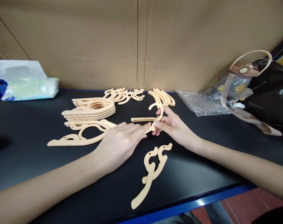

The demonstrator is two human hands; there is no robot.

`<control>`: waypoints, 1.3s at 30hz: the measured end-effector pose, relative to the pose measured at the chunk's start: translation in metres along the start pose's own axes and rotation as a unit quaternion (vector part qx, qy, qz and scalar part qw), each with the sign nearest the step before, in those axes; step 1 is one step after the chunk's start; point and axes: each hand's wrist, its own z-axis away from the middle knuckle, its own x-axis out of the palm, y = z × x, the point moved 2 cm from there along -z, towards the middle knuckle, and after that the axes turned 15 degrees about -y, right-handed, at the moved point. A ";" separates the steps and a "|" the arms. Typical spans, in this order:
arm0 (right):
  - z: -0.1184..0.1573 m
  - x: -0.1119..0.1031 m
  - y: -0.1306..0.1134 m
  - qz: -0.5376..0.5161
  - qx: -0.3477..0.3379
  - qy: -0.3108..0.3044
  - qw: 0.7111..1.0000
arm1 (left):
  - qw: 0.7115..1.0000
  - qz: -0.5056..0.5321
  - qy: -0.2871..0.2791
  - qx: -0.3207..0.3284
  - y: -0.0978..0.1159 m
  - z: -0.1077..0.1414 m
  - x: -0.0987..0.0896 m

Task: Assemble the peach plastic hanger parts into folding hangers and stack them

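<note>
Between my hands is a beige plastic hanger hook (161, 114), its curved end pointing up and left. My right hand (171, 126) pinches it near its base. My left hand (121, 140) lies palm down, with its fingertips closed on the hook's lower end; what lies under the palm is hidden. A beige folding hanger (73, 142) rests on the table and reaches to my left hand's knuckles. Just behind the fingers lies a straight beige bar (143, 119). Two curved hanger arms (148, 177) lie crossed in front of my hands.
A stack of folded hangers (88, 113) sits at left, with loose hooks (122, 94) and curved bars (163, 97) behind. A tissue pack (31, 88) stands far left. At right are clear plastic wrap (199, 102), a strapped bottle (240, 82) and a black bag (269, 96).
</note>
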 end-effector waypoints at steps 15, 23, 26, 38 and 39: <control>0.001 0.004 -0.001 0.023 0.034 -0.005 0.999 | 1.000 0.005 -0.012 0.007 0.000 -0.001 -0.001; 0.003 0.004 -0.009 0.072 -0.008 0.004 0.997 | 0.993 0.084 -0.017 -0.080 0.009 -0.001 -0.004; 0.006 0.006 -0.015 0.155 -0.026 -0.014 0.987 | 0.980 0.141 -0.038 -0.134 0.017 0.001 -0.009; 0.000 -0.047 -0.026 0.577 0.035 -0.001 0.816 | 0.678 0.659 -0.137 -0.297 0.007 -0.008 -0.006; 0.000 -0.048 -0.025 0.593 0.050 -0.021 0.803 | 0.671 0.666 -0.138 -0.295 0.005 -0.009 -0.007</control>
